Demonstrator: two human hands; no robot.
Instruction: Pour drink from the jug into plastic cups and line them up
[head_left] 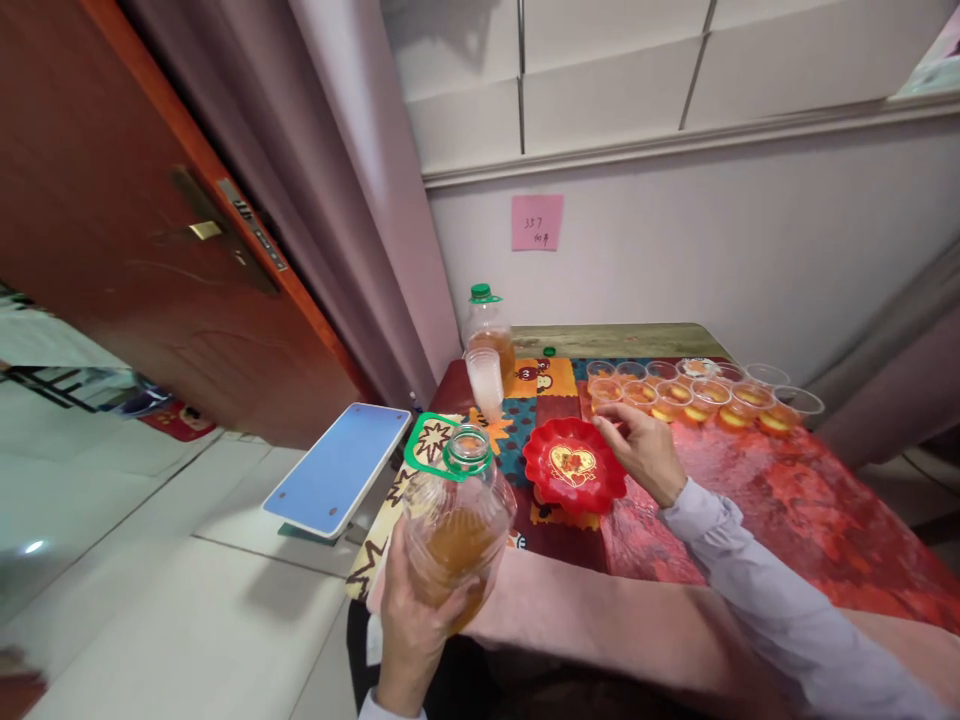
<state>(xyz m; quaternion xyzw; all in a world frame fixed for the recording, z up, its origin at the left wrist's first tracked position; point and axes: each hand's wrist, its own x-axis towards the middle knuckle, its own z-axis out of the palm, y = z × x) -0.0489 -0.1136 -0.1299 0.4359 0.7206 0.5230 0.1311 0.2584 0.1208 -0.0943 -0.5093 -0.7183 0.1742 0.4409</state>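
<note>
Jug (pixel 459 545): one, uncapped, part-full of amber liquid, left hand (pixel 417 595) wrapped round it, left of red dish (pixel 574 468). Right hand (pixel 643 452): fingers narrowed near dish rim; contact unclear. Clustered cups (pixel 697 412): holding amber liquid. Cup stack (pixel 486 382): left nested.

Indoor light is fairly bright; a glare spot marks the floor (pixel 142 610); outer edges look stretched and blurred.

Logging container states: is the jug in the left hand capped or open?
Open: the jug in the left hand shows a bare mouth, uncapped above its green neck ring.
</note>
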